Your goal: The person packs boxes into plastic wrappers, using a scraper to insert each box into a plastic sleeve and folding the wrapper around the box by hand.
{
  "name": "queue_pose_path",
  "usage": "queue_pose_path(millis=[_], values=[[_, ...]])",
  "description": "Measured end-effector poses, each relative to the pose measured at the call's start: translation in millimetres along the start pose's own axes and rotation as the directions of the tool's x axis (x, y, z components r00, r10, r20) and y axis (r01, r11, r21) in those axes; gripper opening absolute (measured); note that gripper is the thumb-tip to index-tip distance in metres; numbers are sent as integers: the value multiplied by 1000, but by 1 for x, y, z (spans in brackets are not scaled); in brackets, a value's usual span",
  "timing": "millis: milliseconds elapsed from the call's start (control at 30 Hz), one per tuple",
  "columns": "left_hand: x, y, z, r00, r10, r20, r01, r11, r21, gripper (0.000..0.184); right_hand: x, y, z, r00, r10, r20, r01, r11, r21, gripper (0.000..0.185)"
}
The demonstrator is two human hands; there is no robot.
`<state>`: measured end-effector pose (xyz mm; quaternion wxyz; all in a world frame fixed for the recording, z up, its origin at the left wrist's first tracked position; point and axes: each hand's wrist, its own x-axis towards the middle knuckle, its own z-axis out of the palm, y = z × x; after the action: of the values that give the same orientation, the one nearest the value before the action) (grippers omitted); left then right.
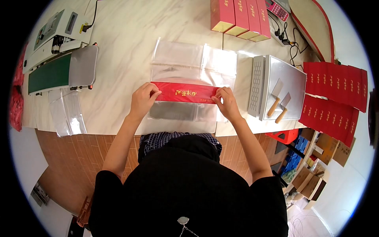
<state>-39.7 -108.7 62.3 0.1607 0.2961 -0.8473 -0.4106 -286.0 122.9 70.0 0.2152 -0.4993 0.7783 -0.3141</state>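
Bright light — glare on the plastic sleeves point(177, 53), fisheye-curved edges — black corners.

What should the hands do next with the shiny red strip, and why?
Maybe gently pull the red strip straight. The left hand and right hand pinch opposite ends, so both could keep it level over the clear plastic.

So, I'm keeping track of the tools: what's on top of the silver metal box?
A wooden-handled spatula and a second spatula beside it lie on the metal box. The surface directly beneath them is covered and cannot be seen.
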Motion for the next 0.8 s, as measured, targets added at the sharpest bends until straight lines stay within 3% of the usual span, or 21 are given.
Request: queue_pose_path(millis=[800], values=[[-1,-7,3,1000,-19,0,19,999,-34,14,-1,4,1,1000,12,2,-12,999,41,17]])
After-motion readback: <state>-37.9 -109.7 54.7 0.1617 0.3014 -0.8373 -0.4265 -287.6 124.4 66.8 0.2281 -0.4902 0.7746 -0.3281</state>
